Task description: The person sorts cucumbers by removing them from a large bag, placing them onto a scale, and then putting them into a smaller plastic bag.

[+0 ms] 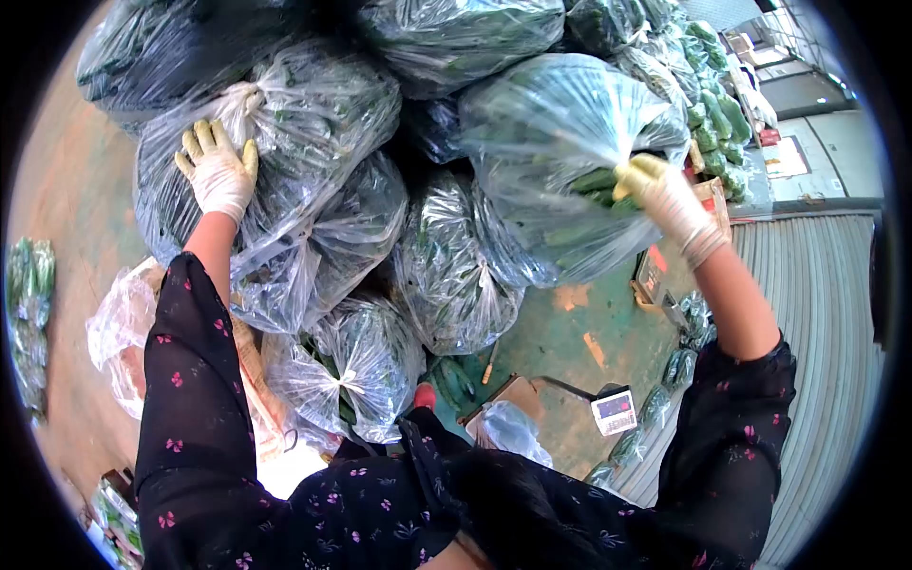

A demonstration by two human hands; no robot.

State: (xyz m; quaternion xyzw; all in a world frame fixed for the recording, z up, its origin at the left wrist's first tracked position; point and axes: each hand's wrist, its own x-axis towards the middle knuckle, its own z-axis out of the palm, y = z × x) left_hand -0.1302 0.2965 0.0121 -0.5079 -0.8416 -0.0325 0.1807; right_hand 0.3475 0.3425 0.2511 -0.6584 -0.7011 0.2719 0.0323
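Observation:
My left hand (220, 173), in a white glove with yellowish fingers, rests with fingers spread against a large clear plastic bag (318, 114) of dark green vegetables, just beside its tied knot (249, 98). My right hand (660, 195), gloved the same way and slightly blurred, is closed on the gathered neck of another clear plastic bag (546, 161). Long green vegetables that look like cucumbers (596, 182) show through that bag near my fingers. Its bulk leans on the pile. Below, more tied bags (456, 275) are stacked, one with a white knot (347, 380) low in front of me.
A scale with a display (614, 410) stands on the floor near my body, by a crumpled plastic bag (513, 432). Bagged green vegetables (717, 119) are heaped at upper right. A corrugated metal shutter (807, 313) lines the right. Smaller packs (30, 313) lie at far left.

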